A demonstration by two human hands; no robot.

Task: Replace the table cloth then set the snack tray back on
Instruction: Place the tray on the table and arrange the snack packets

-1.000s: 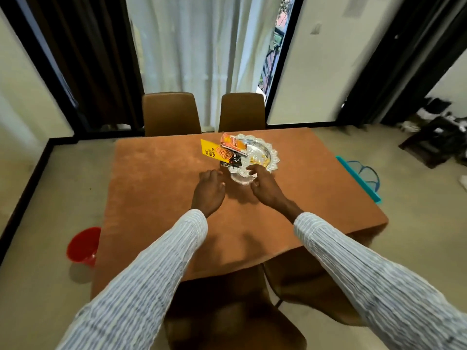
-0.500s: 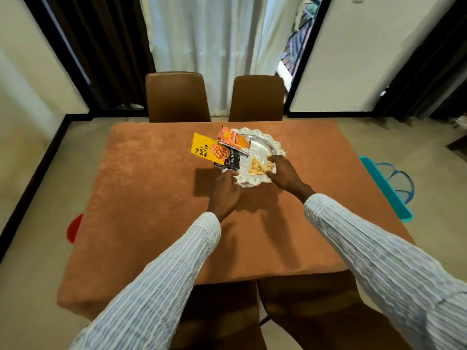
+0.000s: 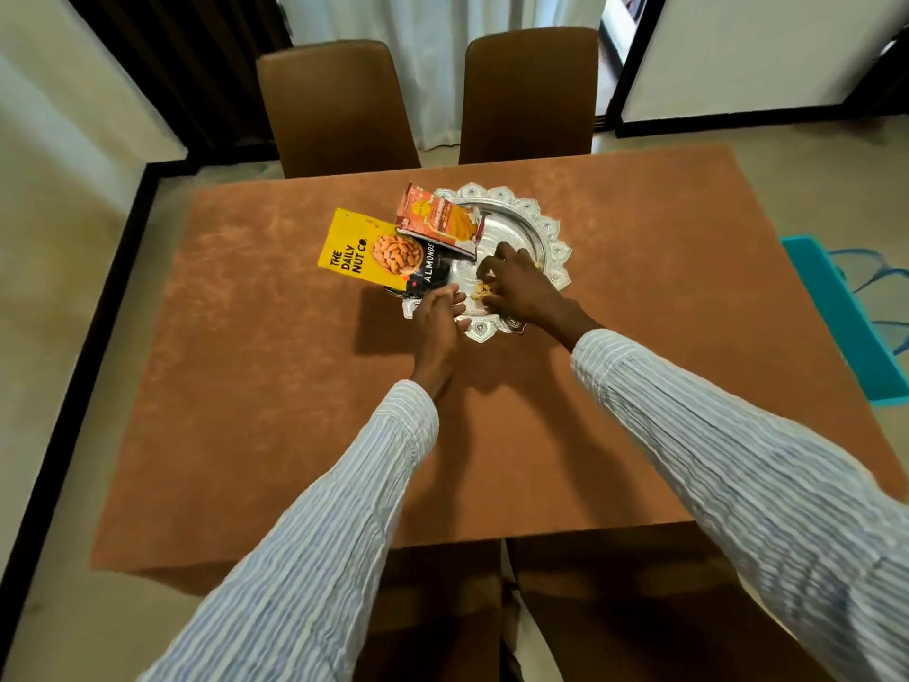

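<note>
Silver scalloped tray (image 3: 551, 238) on brown cloth (image 3: 275, 366), two snack packets (image 3: 374, 251) overhanging, both hands' fingers (image 3: 497, 255) curled at its near rim, grip unclear.

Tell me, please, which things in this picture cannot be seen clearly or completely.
- Head view: right hand covers the loose snack; whether it grips is unclear.
- Left hand hides the near-left rim of the snack tray.
- Orange packet overlaps the almond packet; its small print is unreadable.
- Teal object is cut by the right edge.

Rust-brown cloth (image 3: 275, 386); silver tray (image 3: 546, 228); yellow pouch (image 3: 359, 248) (black lettering); striped sleeves (image 3: 713, 460)
</note>
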